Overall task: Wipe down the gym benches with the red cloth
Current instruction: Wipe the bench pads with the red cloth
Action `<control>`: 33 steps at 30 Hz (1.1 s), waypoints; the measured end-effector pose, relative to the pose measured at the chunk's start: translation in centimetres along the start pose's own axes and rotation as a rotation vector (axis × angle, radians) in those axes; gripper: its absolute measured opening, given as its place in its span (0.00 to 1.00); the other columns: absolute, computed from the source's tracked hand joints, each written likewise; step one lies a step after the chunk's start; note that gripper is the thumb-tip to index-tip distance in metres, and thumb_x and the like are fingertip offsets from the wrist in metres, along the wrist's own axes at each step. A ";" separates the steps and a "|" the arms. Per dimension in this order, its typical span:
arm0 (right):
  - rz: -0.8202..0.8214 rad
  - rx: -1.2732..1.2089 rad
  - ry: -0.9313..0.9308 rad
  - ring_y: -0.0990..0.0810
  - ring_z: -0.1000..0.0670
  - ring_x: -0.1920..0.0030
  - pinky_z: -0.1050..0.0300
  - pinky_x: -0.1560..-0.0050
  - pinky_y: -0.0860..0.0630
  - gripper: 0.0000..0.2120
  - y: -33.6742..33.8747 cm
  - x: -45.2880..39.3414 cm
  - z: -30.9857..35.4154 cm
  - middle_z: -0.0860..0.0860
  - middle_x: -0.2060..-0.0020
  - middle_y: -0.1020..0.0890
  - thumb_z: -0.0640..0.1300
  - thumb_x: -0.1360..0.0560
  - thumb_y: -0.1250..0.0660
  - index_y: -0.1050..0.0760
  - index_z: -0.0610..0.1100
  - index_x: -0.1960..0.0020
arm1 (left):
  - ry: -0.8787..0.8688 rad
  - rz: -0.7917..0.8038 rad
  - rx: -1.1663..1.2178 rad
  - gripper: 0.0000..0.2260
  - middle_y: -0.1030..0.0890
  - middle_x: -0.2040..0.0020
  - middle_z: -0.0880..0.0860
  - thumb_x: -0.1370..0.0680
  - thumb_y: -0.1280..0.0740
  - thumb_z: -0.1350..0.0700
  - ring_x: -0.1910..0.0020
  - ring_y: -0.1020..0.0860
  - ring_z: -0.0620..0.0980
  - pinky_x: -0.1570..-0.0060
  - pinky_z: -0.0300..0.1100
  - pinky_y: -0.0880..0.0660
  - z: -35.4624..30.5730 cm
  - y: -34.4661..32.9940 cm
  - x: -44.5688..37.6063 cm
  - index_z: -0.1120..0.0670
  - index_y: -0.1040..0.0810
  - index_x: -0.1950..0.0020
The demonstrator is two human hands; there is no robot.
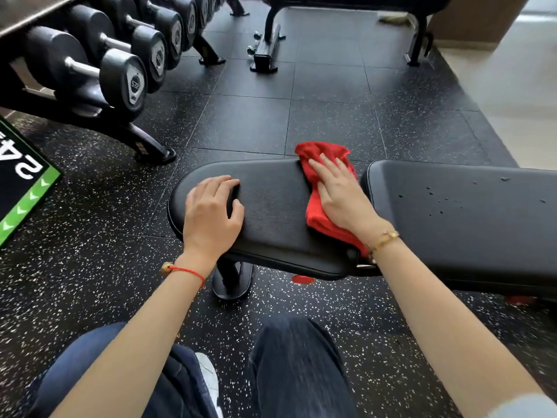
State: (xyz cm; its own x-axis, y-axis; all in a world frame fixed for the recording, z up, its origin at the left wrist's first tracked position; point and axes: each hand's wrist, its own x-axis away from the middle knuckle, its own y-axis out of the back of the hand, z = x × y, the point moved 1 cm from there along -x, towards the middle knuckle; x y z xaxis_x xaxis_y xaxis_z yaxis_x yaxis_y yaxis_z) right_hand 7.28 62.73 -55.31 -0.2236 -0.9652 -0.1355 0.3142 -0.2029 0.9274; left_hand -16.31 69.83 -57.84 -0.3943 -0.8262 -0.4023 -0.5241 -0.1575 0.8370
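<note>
A black padded gym bench lies across the view in two parts: a rounded seat pad (pixel 271 218) in the middle and a longer back pad (pixel 464 221) to its right. The red cloth (pixel 319 215) is spread over the right end of the seat pad, near the gap between the pads. My right hand (pixel 340 194) presses flat on the cloth with straight fingers. My left hand (pixel 211 212) rests on the left end of the seat pad, its fingers bent over the leather and holding nothing. Small dark marks dot the back pad.
A dumbbell rack (pixel 99 70) stands at the upper left, its foot (pixel 153 149) near the seat pad. A second black bench (pixel 271 43) stands farther back. A green and black mat (pixel 21 188) lies at the left. The floor is speckled black rubber tile. My knees are below.
</note>
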 end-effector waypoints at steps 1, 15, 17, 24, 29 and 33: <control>-0.004 0.019 -0.034 0.47 0.44 0.23 0.48 0.23 0.54 0.24 -0.1 -1.0 0.1 0.47 0.23 0.43 0.40 0.19 0.46 0.41 0.46 0.24 | -0.002 0.001 -0.001 0.17 0.23 0.34 0.51 0.23 0.37 0.54 0.33 0.28 0.53 0.30 0.52 0.36 0.0 0.0 0.0 0.53 0.23 0.35; -0.001 -0.014 0.020 0.49 0.44 0.22 0.50 0.23 0.56 0.24 -0.3 1.8 0.8 0.49 0.22 0.44 0.42 0.19 0.46 0.42 0.48 0.23 | 0.004 0.039 0.065 0.15 0.23 0.34 0.54 0.21 0.38 0.55 0.32 0.28 0.54 0.29 0.51 0.36 -3.3 -0.2 0.0 0.56 0.23 0.35; -0.024 -0.009 -0.062 0.49 0.44 0.22 0.49 0.23 0.56 0.24 0.0 0.0 0.1 0.47 0.22 0.44 0.41 0.19 0.47 0.42 0.47 0.23 | -0.014 0.057 0.071 0.16 0.23 0.34 0.54 0.21 0.37 0.55 0.32 0.29 0.53 0.29 0.51 0.36 -4.6 -0.6 -0.1 0.56 0.23 0.34; -0.002 -0.006 0.090 0.46 0.44 0.23 0.50 0.23 0.53 0.23 -0.1 1.6 1.5 0.47 0.24 0.40 0.39 0.19 0.46 0.38 0.44 0.25 | -0.017 0.071 0.015 0.16 0.24 0.34 0.53 0.22 0.37 0.56 0.31 0.29 0.54 0.28 0.54 0.38 -6.4 -1.9 0.3 0.55 0.23 0.35; -0.023 -0.030 0.030 0.48 0.44 0.22 0.50 0.22 0.54 0.23 1.8 4.6 -0.7 0.45 0.24 0.40 0.37 0.20 0.46 0.39 0.42 0.25 | -0.040 0.053 0.028 0.15 0.22 0.35 0.54 0.22 0.37 0.57 0.33 0.28 0.55 0.29 0.54 0.36 -6.9 -1.8 0.1 0.56 0.22 0.36; -0.091 0.011 -0.063 0.49 0.44 0.22 0.50 0.22 0.54 0.25 5.3 6.8 -3.4 0.44 0.24 0.41 0.34 0.20 0.46 0.41 0.40 0.24 | -0.113 0.063 0.086 0.15 0.22 0.36 0.53 0.22 0.37 0.56 0.34 0.27 0.55 0.30 0.53 0.36 -10.1 -2.7 -0.3 0.55 0.22 0.37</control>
State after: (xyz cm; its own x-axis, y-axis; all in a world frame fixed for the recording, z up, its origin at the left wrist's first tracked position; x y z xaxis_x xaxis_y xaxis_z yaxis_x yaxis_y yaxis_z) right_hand 10.60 54.56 -52.54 -0.3083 -0.9306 -0.1974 0.2804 -0.2871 0.9159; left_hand -7.12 65.00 -56.26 -0.5082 -0.7660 -0.3935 -0.5568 -0.0563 0.8287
